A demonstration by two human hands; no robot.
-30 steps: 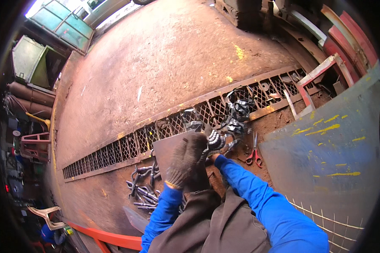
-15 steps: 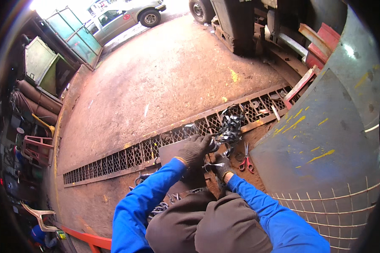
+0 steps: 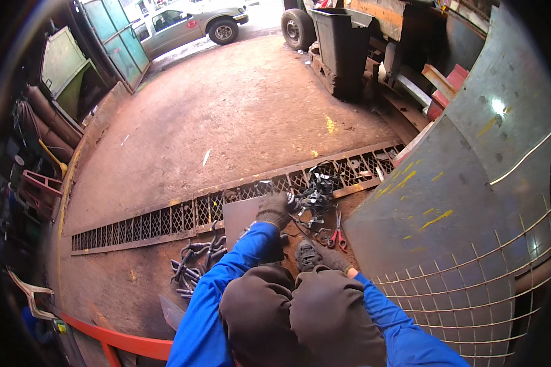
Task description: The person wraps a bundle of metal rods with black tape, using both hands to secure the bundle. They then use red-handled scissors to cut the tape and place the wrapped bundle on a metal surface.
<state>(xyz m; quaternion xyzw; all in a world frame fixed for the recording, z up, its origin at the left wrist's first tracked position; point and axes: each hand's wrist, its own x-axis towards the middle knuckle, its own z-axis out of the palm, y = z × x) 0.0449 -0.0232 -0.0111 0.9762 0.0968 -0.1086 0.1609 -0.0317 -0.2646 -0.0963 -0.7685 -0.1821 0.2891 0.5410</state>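
Observation:
My left hand (image 3: 273, 210), in a dark grey work glove, is closed at the upper right corner of a flat grey metal plate (image 3: 237, 215). Something small and dark shows at its fingertips, too little of it to name. A tangle of black and silvery strips (image 3: 319, 191) lies just beyond, partly over the floor grate. Low beside my dark shoe (image 3: 308, 255) is my gloved right hand (image 3: 335, 259); its fingers are blurred and partly hidden. Red-handled scissors (image 3: 340, 237) lie on the ground above that hand.
Several bent metal rods (image 3: 196, 264) are piled left of my knees. A long grate (image 3: 165, 221) crosses the floor. On the right stand a large grey metal sheet (image 3: 422, 202) and wire mesh (image 3: 465, 287). A dark bin (image 3: 340, 52), a wheel and a pickup truck (image 3: 190, 25) are farther off.
My right hand has drawn back from near the left hand, down and right to beside my shoe. The left hand stays by the plate. The view has shifted, uncovering the rods.

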